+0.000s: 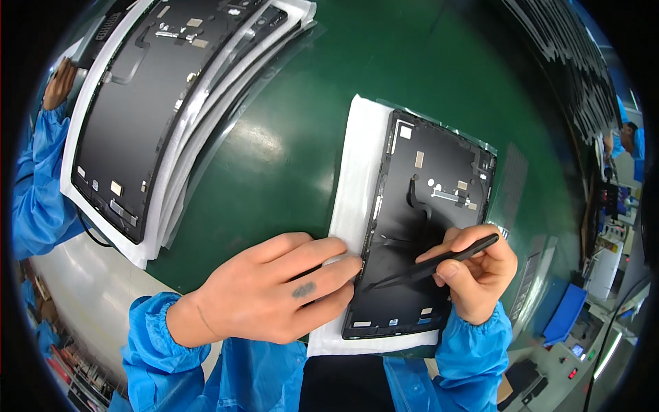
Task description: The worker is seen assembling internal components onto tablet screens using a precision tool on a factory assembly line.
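A flat black tablet housing (401,230) lies on a white foam sheet (355,151) in front of me, with small metallic patches, stickers and a dark flex cable on its inner face. My right hand (473,271) grips black tweezers (439,261) in a pinch, their thin tips pointing left, close over the housing's lower left part. At the housing's left edge my left hand (281,288) lies over the foam, its fingers bent and drawn together. A small pale thing (334,260) shows between two of its fingers; the thumb and anything else held there are hidden.
Similar housings, interleaved with white foam, form a stack (123,103) at the far left of the green table (288,130). Dark strips (511,182) lie right of my housing. Another person's blue sleeve (44,185) is beyond the stack; a blue bin (566,314) stands at the right.
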